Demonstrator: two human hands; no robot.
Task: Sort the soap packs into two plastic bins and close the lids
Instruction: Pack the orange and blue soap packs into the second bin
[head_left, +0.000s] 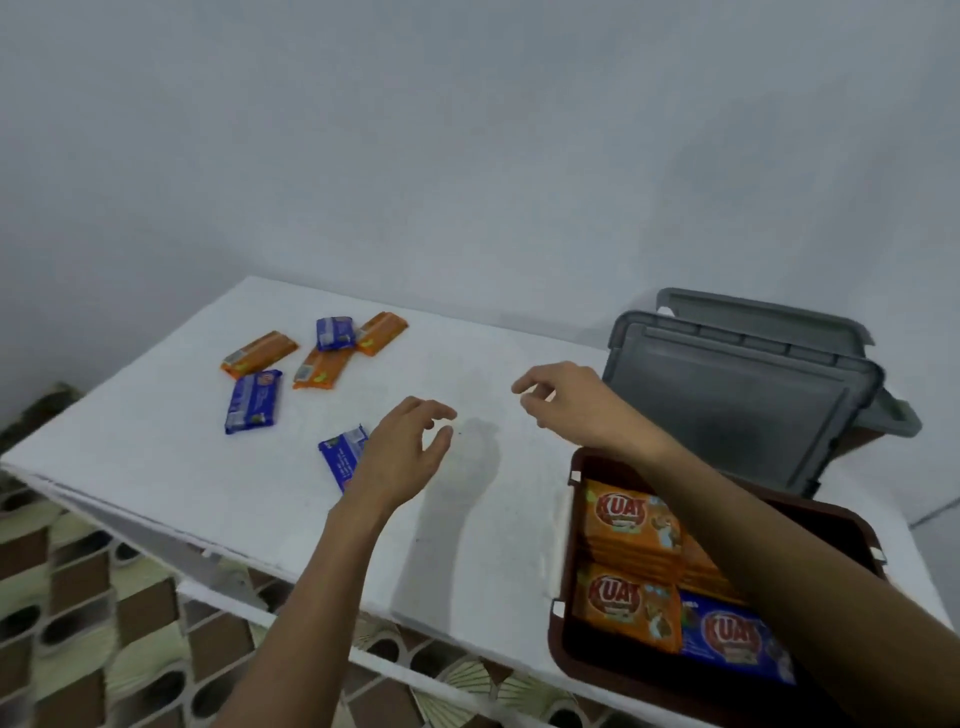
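Several soap packs lie loose on the white table (467, 519): three orange ones (258, 354) and three blue ones (253, 401). My left hand (400, 447) hovers open over the nearest blue pack (340, 457), partly covering it. My right hand (566, 402) is open above the table's middle, fingers curled, holding nothing. A brown bin (576, 660) at the near right holds orange packs (626, 519) and a blue pack (737, 642); my right forearm crosses over it. Behind it a grey lid (737, 395) stands raised, with another grey lid (753, 312) behind.
A pale wall rises behind the table. Patterned floor tiles (104, 623) show below the table's near-left edge. The table's front edge runs diagonally from left to lower right.
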